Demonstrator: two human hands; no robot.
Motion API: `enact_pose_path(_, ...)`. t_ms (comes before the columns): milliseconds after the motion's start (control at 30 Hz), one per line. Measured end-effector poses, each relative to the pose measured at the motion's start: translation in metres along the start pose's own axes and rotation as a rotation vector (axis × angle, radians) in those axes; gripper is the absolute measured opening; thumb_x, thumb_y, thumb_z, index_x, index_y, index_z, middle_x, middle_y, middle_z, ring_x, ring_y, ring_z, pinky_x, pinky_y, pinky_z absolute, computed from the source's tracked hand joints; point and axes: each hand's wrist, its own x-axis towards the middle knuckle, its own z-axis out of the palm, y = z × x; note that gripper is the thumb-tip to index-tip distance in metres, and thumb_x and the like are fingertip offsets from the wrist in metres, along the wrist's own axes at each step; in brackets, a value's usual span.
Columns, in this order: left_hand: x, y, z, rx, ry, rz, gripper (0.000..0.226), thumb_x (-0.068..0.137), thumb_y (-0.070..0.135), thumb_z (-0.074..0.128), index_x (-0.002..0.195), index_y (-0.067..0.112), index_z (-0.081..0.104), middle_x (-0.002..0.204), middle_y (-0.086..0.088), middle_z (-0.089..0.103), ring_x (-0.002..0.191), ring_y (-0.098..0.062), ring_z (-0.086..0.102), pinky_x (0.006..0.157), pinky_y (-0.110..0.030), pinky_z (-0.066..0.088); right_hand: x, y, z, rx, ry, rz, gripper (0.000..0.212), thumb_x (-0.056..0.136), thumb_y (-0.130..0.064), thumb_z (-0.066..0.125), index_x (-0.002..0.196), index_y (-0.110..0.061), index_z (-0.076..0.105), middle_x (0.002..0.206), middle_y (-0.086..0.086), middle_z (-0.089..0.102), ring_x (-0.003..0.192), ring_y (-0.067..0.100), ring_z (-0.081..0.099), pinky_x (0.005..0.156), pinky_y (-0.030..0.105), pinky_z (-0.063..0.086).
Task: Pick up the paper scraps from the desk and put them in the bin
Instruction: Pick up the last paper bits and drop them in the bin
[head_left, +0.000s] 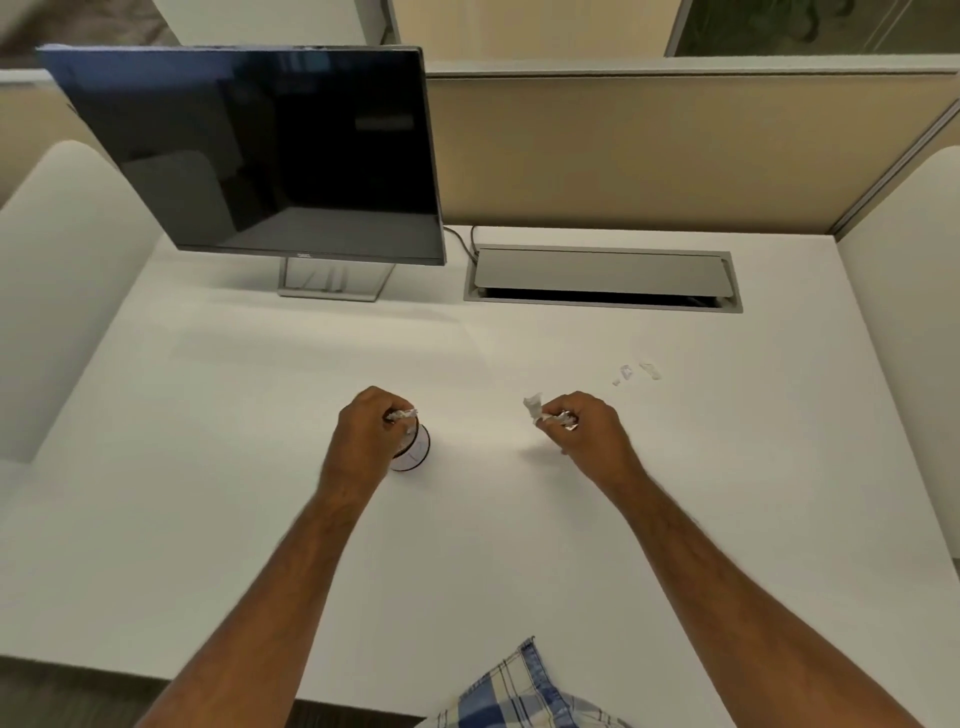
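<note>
A small white round bin (415, 452) with a dark rim stands on the white desk (260, 467) near the middle. My left hand (363, 436) hovers right over it, fingers curled round crumpled paper scraps (401, 414). My right hand (582, 431) is to the right of the bin, apart from it, gripping more crumpled scraps (540, 410) that stick out past its fingers. Three tiny paper scraps (636, 371) lie loose on the desk farther right and beyond my right hand.
A dark monitor (260, 156) on a stand sits at the back left. A grey cable hatch (602, 280) is set into the desk at the back right. Beige partition walls (649, 150) enclose the desk. A plaid cloth (519, 691) shows at the near edge.
</note>
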Motion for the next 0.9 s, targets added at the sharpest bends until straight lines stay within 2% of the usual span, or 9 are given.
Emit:
enact_pose_path(100, 0.002, -0.014, -0.009, 0.043, -0.009, -0.009, 0.019, 0.081, 0.01, 0.074, 0.084, 0.027, 0.068, 0.087, 0.015, 0.06, 0.086, -0.005, 0.059, 0.078, -0.02, 0.049, -0.003, -0.02, 0.023, -0.022, -0.044, -0.056, 0.006, 0.086, -0.018, 0.078, 0.092, -0.019, 0.076, 0.087, -0.012, 0.064, 0.074, 0.003, 0.061, 0.071, 0.033, 0.058)
enact_pose_path(167, 0.004, -0.021, -0.011, 0.05, -0.043, -0.01, 0.015, 0.081, 0.01, 0.074, 0.09, 0.021, 0.07, 0.091, 0.01, 0.06, 0.09, -0.012, 0.059, 0.08, -0.028, 0.051, -0.003, -0.033, 0.037, -0.043, -0.081, -0.095, 0.006, 0.086, -0.02, 0.077, 0.092, -0.021, 0.076, 0.09, -0.01, 0.064, 0.076, 0.0, 0.062, 0.069, 0.025, 0.054)
enact_pose_path(233, 0.005, -0.026, -0.013, 0.034, -0.074, -0.028, 0.024, 0.078, 0.014, 0.08, 0.099, 0.02, 0.07, 0.095, 0.011, 0.059, 0.093, -0.011, 0.059, 0.079, -0.022, 0.046, -0.003, -0.046, 0.051, -0.081, -0.117, -0.137, 0.007, 0.086, -0.021, 0.078, 0.092, -0.022, 0.076, 0.089, -0.011, 0.063, 0.077, -0.01, 0.06, 0.066, 0.006, 0.042)
enact_pose_path(333, 0.004, -0.032, -0.018, -0.044, -0.059, -0.057, 0.043, 0.073, 0.015, 0.088, 0.112, 0.018, 0.069, 0.105, 0.009, 0.062, 0.096, -0.011, 0.062, 0.085, -0.023, 0.049, -0.001, -0.068, 0.07, -0.089, -0.169, -0.173, 0.01, 0.086, -0.019, 0.077, 0.096, -0.02, 0.077, 0.087, -0.013, 0.061, 0.075, -0.015, 0.058, 0.066, 0.003, 0.04)
enact_pose_path(467, -0.006, -0.036, -0.028, -0.214, 0.015, -0.081, 0.038, 0.078, 0.009, 0.084, 0.112, 0.018, 0.069, 0.112, 0.005, 0.068, 0.096, -0.005, 0.069, 0.079, -0.026, 0.059, 0.003, -0.098, 0.091, -0.139, -0.218, -0.244, 0.008, 0.089, -0.019, 0.074, 0.097, -0.018, 0.074, 0.092, -0.008, 0.064, 0.078, -0.003, 0.059, 0.071, 0.009, 0.042)
enact_pose_path(533, -0.011, -0.036, -0.034, -0.264, 0.051, -0.062, 0.031, 0.084, 0.012, 0.081, 0.111, 0.022, 0.07, 0.112, 0.011, 0.068, 0.095, 0.001, 0.068, 0.075, -0.019, 0.058, 0.007, -0.112, 0.102, -0.181, -0.249, -0.264, 0.008, 0.089, -0.017, 0.071, 0.097, -0.018, 0.072, 0.096, -0.003, 0.066, 0.086, 0.01, 0.062, 0.077, 0.026, 0.05)
enact_pose_path(600, -0.013, -0.037, -0.039, -0.295, 0.068, -0.049, 0.028, 0.087, 0.013, 0.079, 0.109, 0.026, 0.069, 0.111, 0.013, 0.068, 0.097, 0.003, 0.067, 0.074, -0.014, 0.056, 0.011, -0.123, 0.112, -0.257, -0.28, -0.27, 0.01, 0.09, -0.016, 0.068, 0.1, -0.017, 0.07, 0.101, 0.0, 0.066, 0.093, 0.017, 0.063, 0.081, 0.034, 0.052)
enact_pose_path(767, -0.015, -0.046, -0.047, -0.306, 0.094, -0.061, 0.031, 0.089, -0.002, 0.069, 0.108, 0.023, 0.068, 0.112, 0.007, 0.069, 0.096, -0.006, 0.07, 0.08, -0.021, 0.058, 0.018, -0.13, 0.13, -0.41, -0.34, -0.312, 0.018, 0.093, -0.019, 0.064, 0.11, -0.018, 0.068, 0.107, 0.001, 0.064, 0.098, 0.02, 0.062, 0.079, 0.035, 0.05)
enact_pose_path(900, -0.016, -0.051, -0.05, -0.273, 0.132, -0.015, 0.032, 0.091, -0.005, 0.062, 0.111, 0.019, 0.067, 0.112, 0.007, 0.065, 0.093, -0.009, 0.069, 0.079, -0.022, 0.056, 0.012, -0.12, 0.131, -0.395, -0.388, -0.39, 0.034, 0.089, -0.021, 0.064, 0.12, -0.032, 0.056, 0.114, -0.01, 0.058, 0.094, 0.012, 0.058, 0.072, 0.028, 0.047)
